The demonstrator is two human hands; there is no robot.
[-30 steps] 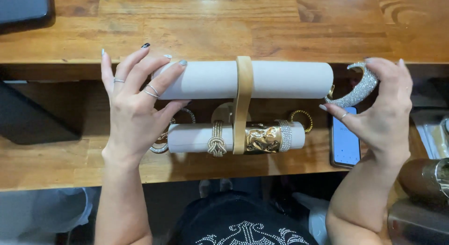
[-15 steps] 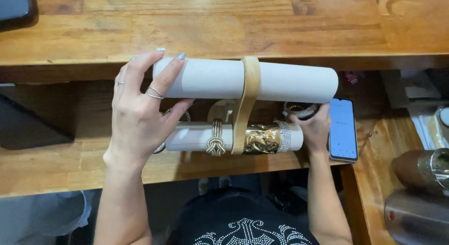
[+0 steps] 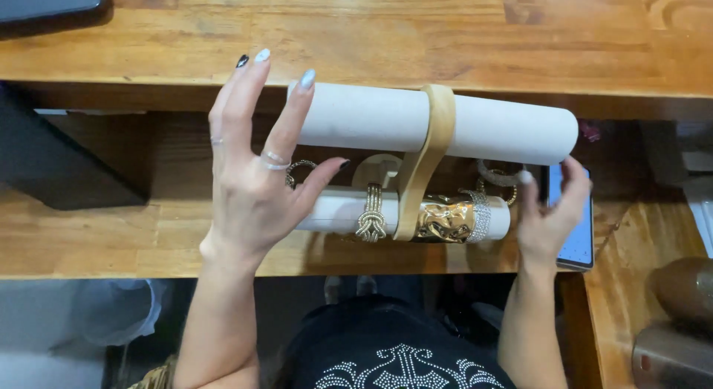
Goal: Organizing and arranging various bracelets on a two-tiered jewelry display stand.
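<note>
Pale fabric covers the upper bar [image 3: 512, 130] of a two-tier bracelet stand, whose wooden upright [image 3: 425, 162] joins it to the lower bar [image 3: 334, 214]. The left hand [image 3: 249, 185] rests against the upper bar's left end, grip wide, fingers spread, closing on nothing. The right hand [image 3: 551, 214] pinches a sparkling bracelet [image 3: 496, 177] at the lower bar's right end.

Judgement: the stand looks light, stiff and top-heavy; hold it by the upright. The bracelets seem slippery and snag-prone.

A phone [image 3: 575, 237] lies just beside the right hand. The wooden surface [image 3: 111, 237] ends close below; a raised shelf [image 3: 445, 40] bounds the far side.
</note>
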